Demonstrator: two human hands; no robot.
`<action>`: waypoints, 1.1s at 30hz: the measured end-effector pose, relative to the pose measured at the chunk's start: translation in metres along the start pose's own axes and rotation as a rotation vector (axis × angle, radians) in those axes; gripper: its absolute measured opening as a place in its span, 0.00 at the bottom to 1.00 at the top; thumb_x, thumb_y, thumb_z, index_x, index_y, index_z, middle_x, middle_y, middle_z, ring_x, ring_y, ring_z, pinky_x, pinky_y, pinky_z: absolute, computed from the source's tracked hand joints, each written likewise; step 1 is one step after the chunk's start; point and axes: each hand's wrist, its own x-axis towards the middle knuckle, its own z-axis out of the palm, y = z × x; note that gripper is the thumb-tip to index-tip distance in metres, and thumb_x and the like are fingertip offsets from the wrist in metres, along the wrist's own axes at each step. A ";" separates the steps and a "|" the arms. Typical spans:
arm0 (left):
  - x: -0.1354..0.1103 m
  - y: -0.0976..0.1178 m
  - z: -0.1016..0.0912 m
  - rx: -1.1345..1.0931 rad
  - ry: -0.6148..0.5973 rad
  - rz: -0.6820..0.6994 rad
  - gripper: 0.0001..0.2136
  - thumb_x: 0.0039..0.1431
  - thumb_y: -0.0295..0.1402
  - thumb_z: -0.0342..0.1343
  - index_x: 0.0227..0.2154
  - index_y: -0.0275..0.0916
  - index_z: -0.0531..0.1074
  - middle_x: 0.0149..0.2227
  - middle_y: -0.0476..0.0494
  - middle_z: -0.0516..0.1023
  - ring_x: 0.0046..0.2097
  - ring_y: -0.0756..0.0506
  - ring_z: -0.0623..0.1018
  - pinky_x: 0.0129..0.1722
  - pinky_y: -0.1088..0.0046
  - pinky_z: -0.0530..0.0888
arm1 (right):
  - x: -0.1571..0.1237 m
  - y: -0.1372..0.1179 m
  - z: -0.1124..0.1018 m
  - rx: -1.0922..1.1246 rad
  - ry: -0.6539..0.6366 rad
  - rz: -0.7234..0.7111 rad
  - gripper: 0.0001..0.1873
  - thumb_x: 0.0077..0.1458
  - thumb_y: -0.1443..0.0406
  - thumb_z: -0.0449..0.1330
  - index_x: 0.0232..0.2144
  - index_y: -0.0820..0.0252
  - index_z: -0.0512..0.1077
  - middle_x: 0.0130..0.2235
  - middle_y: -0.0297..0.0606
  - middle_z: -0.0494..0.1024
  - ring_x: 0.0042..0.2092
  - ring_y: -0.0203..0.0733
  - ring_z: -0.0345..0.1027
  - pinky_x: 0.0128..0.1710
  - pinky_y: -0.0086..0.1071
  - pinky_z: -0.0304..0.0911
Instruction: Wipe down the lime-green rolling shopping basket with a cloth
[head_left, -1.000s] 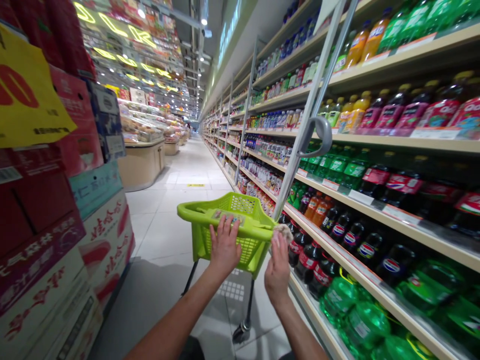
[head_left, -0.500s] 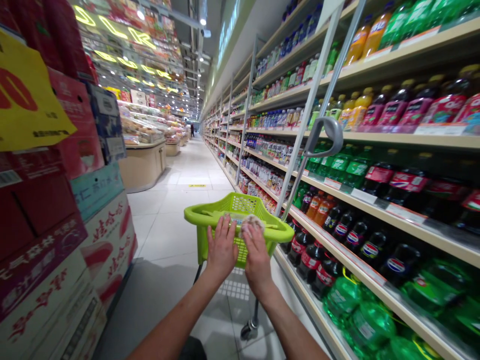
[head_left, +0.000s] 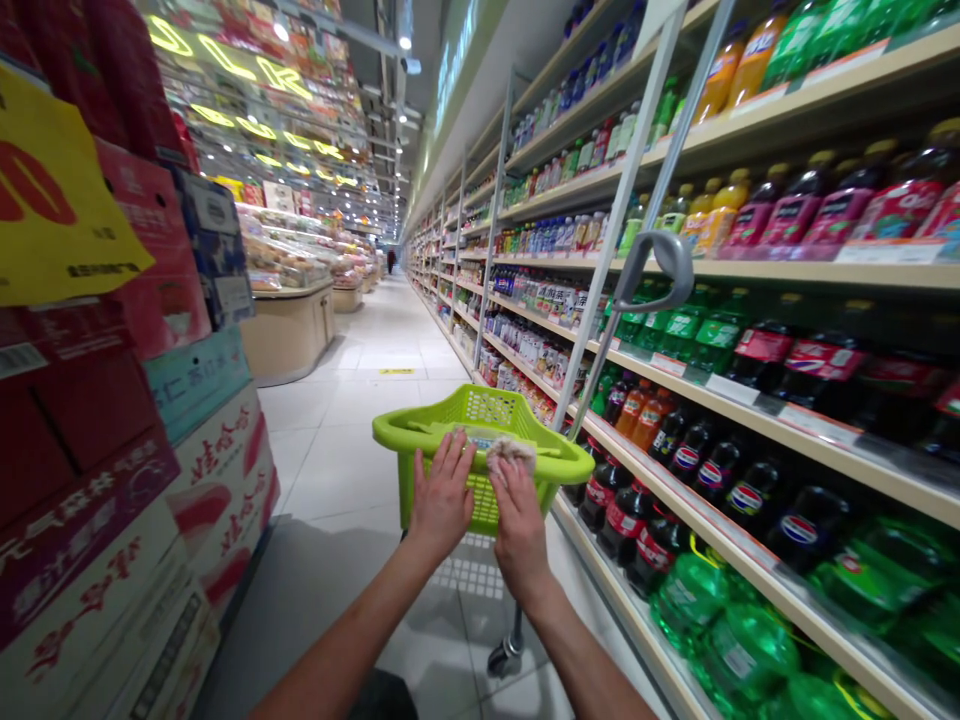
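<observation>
A bright green plastic shopping basket (head_left: 431, 490) stands in front of me on a wheeled cart frame. My left hand (head_left: 444, 495) lies against its near rim, fingers stretched out flat and holding nothing. Beside it, my right hand (head_left: 521, 525) has its fingers pressed on a crumpled pale cloth (head_left: 511, 455) at the same rim. Part of the cloth is hidden under the fingertips. Between the hands, a clear panel with a printed label shows near the folded handle piece, its details too small to read.
Shelves (head_left: 825, 420) packed with drink bottles run along the right. A grey pole handle (head_left: 660, 270) rises beside the basket. Stacked cartons (head_left: 210, 450) line the left, with a display counter (head_left: 292, 335) behind them. A tiled aisle (head_left: 360, 400) leads away, with a distant person (head_left: 391, 260).
The basket and grey handle sit slightly farther right in view. My right hand and the cloth have shifted a little right with the basket; my left hand stays nearly in place.
</observation>
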 end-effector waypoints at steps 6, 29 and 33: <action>-0.008 -0.024 0.001 0.058 0.082 -0.050 0.27 0.48 0.24 0.45 0.55 0.33 0.55 0.57 0.35 0.60 0.59 0.40 0.58 0.57 0.51 0.45 | -0.004 0.022 -0.016 -0.038 0.110 0.106 0.30 0.53 0.77 0.44 0.58 0.55 0.51 0.59 0.43 0.57 0.61 0.48 0.43 0.54 0.56 0.51; 0.020 0.008 0.005 -0.098 0.056 0.025 0.16 0.49 0.24 0.47 0.42 0.41 0.65 0.54 0.41 0.66 0.57 0.42 0.61 0.57 0.48 0.43 | 0.015 0.067 -0.034 -0.273 -0.296 0.173 0.19 0.55 0.64 0.48 0.49 0.60 0.63 0.46 0.42 0.72 0.48 0.44 0.63 0.53 0.49 0.44; 0.007 -0.049 -0.003 -0.050 0.188 -0.156 0.15 0.50 0.23 0.44 0.42 0.39 0.65 0.51 0.38 0.69 0.55 0.42 0.65 0.56 0.47 0.43 | 0.010 0.065 -0.026 -0.281 -0.220 0.171 0.18 0.55 0.64 0.48 0.48 0.59 0.64 0.45 0.41 0.72 0.48 0.44 0.62 0.54 0.47 0.42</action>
